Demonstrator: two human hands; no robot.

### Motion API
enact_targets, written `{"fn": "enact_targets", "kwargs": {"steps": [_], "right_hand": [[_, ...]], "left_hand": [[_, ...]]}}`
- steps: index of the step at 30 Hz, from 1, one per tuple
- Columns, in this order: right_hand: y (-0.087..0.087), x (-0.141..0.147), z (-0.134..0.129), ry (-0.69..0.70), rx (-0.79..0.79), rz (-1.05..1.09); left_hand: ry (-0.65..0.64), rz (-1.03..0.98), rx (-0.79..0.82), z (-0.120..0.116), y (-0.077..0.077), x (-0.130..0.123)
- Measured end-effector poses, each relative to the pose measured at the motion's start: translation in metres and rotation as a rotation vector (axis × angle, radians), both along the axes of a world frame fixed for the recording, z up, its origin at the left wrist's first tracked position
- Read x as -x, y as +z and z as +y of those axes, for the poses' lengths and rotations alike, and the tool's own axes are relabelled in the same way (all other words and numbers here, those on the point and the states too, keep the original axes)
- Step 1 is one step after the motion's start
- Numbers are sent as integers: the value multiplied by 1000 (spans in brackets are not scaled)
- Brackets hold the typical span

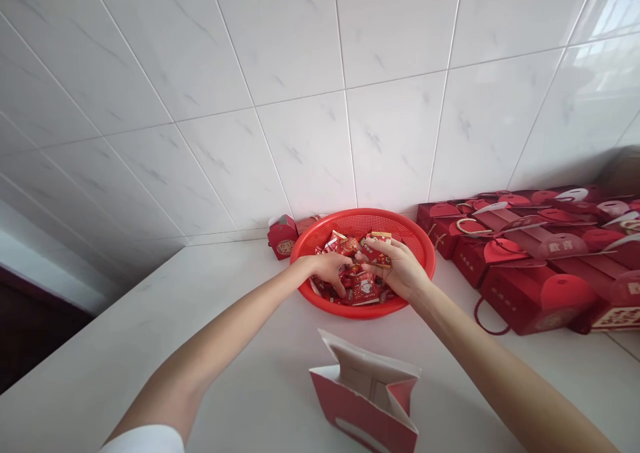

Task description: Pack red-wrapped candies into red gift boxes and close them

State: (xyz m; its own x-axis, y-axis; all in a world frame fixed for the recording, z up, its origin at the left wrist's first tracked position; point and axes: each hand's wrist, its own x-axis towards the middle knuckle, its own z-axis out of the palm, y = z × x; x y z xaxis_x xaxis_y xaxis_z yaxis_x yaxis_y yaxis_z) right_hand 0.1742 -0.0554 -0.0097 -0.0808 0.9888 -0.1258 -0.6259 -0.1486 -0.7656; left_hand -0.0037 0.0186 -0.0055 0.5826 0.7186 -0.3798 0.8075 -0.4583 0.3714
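Right fingers [384,245] pinch red packet [381,256] | long axis: away from person | left fingers [340,285] parted, in basket [367,311]

Open box [363,406] cut off below

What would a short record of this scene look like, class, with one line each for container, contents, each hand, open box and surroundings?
Container: red basket with perforated sides
Contents: small red wrapped packets
Left hand: fingers among the packets, grip unclear
Right hand: holding a red-and-gold packet
Open box: red outside, pale inside, nearer than the basket
Surroundings: white counter, red boxes at right, tiled wall behind
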Motion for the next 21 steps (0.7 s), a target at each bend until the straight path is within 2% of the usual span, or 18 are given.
{"fn": "enact_targets", "kwargs": {"steps": [8,13,17,21], "right_hand": [[0,1,-1,-2,-21,-16],[0,1,-2,14,-27,-16],[0,1,-2,11,-31,-19],[1,1,-2,11,-38,-32]], "left_hand": [[-96,17,85,-5,2,-6],[-174,72,49,-4,-8,-15],[-142,-40,5,-3,-15,-18],[-53,-250,-65,4,-10,-13]]}}
